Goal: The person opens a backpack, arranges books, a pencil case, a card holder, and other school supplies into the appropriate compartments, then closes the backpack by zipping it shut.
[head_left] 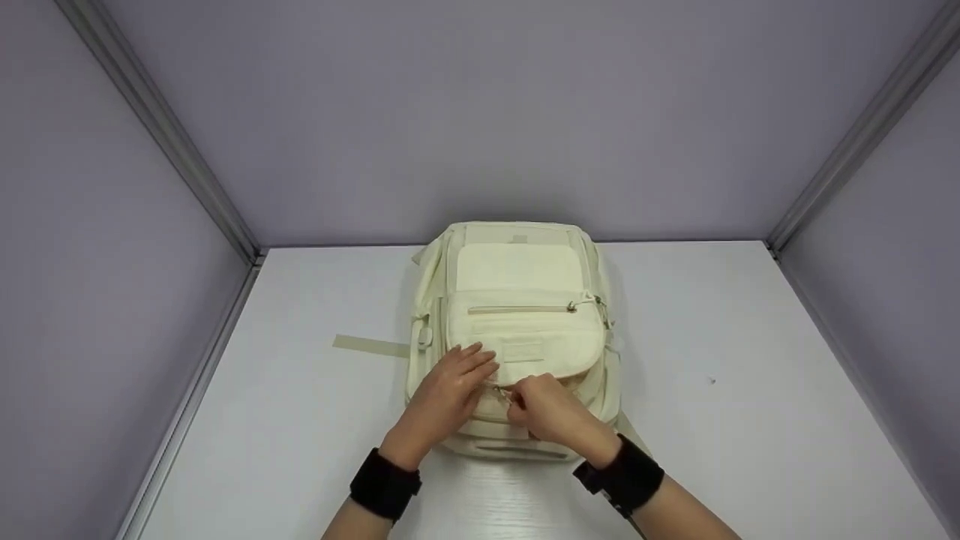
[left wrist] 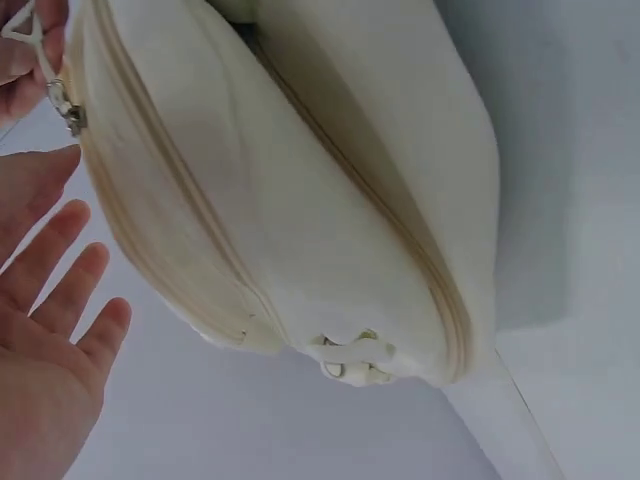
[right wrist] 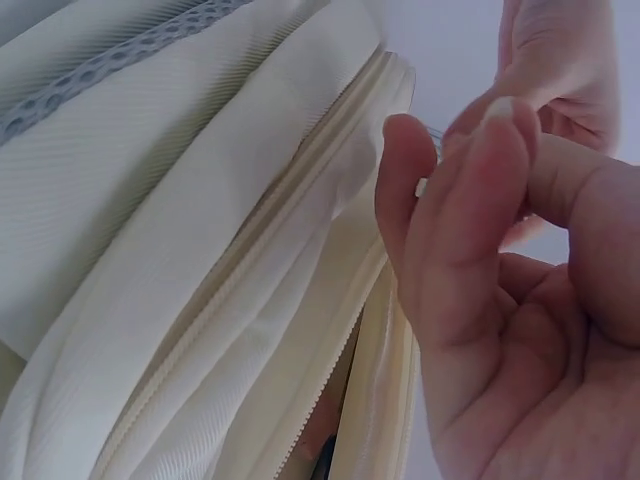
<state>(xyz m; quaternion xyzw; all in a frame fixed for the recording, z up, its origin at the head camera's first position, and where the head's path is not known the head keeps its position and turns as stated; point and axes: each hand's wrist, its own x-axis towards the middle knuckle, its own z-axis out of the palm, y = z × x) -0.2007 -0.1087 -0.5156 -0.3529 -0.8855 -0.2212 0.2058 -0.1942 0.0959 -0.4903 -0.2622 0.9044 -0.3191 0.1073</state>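
A cream backpack [head_left: 517, 270] lies on the white table with its front pockets facing up. My right hand [head_left: 551, 409] pinches the cord of a metal zipper pull [left wrist: 68, 108] at the front pocket's edge. Beside it, my left hand [head_left: 454, 382] lies against the left of the pocket, its fingers extended and gripping nothing. From the right wrist, the pocket's zipper teeth [right wrist: 318, 400] are parted along a stretch. Something dark [right wrist: 324, 458] shows in that gap, too little of it to name.
A strap [head_left: 371, 346] sticks out from the backpack's left side across the table [head_left: 300, 420]. To the right lies a tiny speck [head_left: 712, 381]. Grey panels [head_left: 517, 112] enclose the table at the back and both sides.
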